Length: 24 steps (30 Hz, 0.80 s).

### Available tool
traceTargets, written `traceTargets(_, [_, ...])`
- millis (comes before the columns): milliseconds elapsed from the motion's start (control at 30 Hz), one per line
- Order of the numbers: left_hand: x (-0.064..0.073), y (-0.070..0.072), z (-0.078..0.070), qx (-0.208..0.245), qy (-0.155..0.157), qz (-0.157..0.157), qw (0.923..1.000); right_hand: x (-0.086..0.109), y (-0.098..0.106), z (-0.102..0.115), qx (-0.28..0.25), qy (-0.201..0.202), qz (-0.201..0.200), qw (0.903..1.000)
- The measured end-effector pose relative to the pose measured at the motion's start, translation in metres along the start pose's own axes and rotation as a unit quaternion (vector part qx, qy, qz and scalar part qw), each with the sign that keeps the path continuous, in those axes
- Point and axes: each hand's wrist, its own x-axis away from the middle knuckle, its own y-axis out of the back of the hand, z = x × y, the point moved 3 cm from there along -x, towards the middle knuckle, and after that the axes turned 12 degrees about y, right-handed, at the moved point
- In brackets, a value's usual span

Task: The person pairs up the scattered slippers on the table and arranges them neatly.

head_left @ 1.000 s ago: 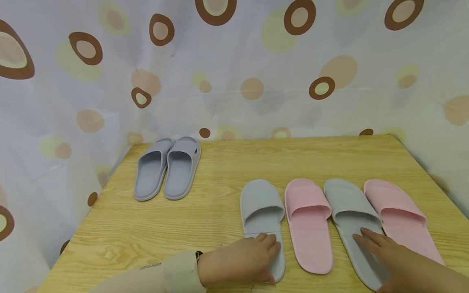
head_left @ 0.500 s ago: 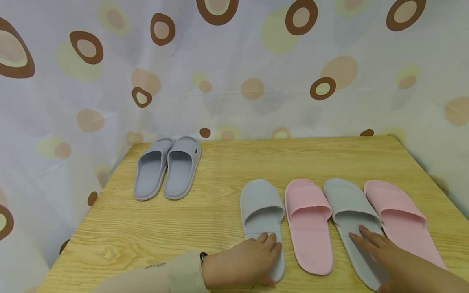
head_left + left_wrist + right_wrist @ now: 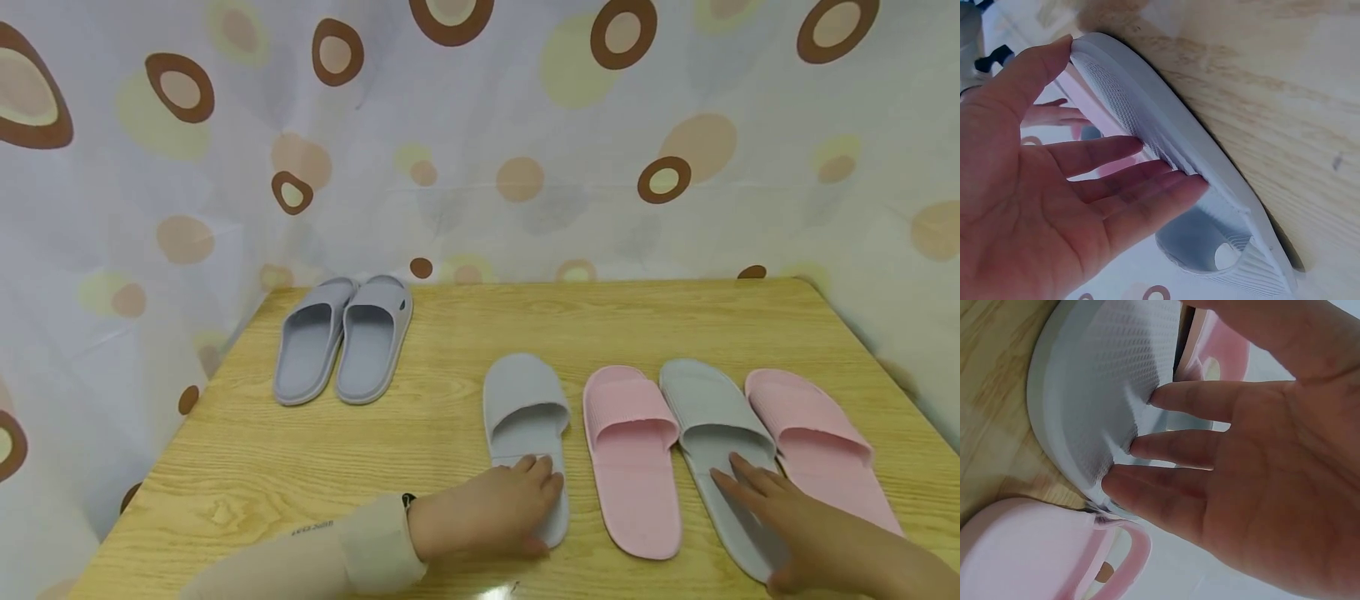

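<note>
My left hand lies over the rear half of a light grey slipper. In the left wrist view, fairly straight fingertips press the textured footbed of that grey slipper, and the thumb touches its heel edge. On a second grey slipper, farther right, rests my right hand. Its spread, straight fingers press into the dimpled footbed of the grey slipper in the right wrist view. Between the two grey slippers is a pink slipper. Another pink slipper lies at far right, partly hidden by the right arm.
A pair of bluish-grey slippers, one left and one right, stands at the back left of the wooden table. A spotted curtain hangs around the table's back and sides.
The left grey slipper has slid a little left and away from me under my left hand, widening its gap to the pink one. The right grey slipper has shifted slightly left and away.
</note>
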Motion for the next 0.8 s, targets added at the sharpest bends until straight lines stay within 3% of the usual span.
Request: traceTargets(800, [-0.010, -0.002, 0.021, 0.014, 0.028, 0.017, 0.9994, -0.015, 0.010, -0.012, 0.009, 0.030, -0.004, 0.9995])
